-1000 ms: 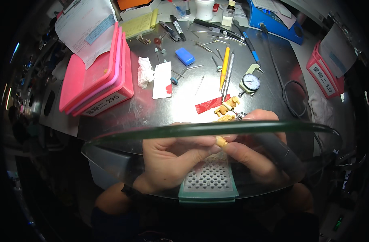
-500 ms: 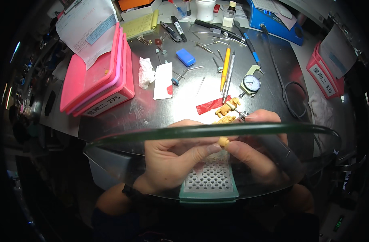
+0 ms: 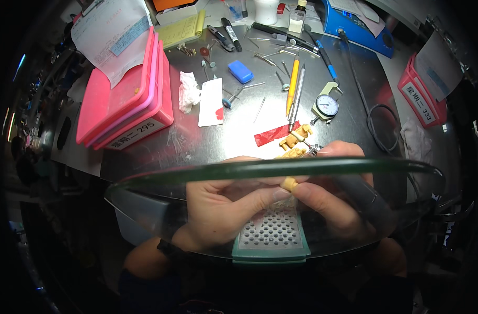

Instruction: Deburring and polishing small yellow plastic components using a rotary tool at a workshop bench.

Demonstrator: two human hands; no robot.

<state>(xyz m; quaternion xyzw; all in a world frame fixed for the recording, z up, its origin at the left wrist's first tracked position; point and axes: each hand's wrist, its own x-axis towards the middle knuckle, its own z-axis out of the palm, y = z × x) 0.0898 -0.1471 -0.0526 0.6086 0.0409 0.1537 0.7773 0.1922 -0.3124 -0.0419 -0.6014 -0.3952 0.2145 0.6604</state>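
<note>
Behind a clear glass shield [image 3: 145,194] with a green edge, my two hands meet over the bench's front. My left hand [image 3: 218,206] is closed, its thumb and fingers pinching a small tan tooth die [image 3: 289,183]. The thumb of my right hand [image 3: 328,206] presses against the die's other side. That hand is also wrapped round a dark rotary handpiece [image 3: 362,196], whose metal tip shows just beyond the shield's edge. Past my fingertips lie tan dental models [image 3: 295,138], beside a red strip [image 3: 270,136]. Some fingers are hidden behind the hands and the shield edge.
A perforated tray [image 3: 270,233] with a green frame sits below my hands. Stacked pink trays [image 3: 129,104] stand left. A dial gauge [image 3: 327,106], yellow pencil [image 3: 293,86], blue box [image 3: 240,72] and several burs lie beyond. A blue control unit [image 3: 354,31] is at far right.
The die is slightly tilted between my fingertips compared with before. Both hands stay in nearly the same place, and the bench view has shifted a little.
</note>
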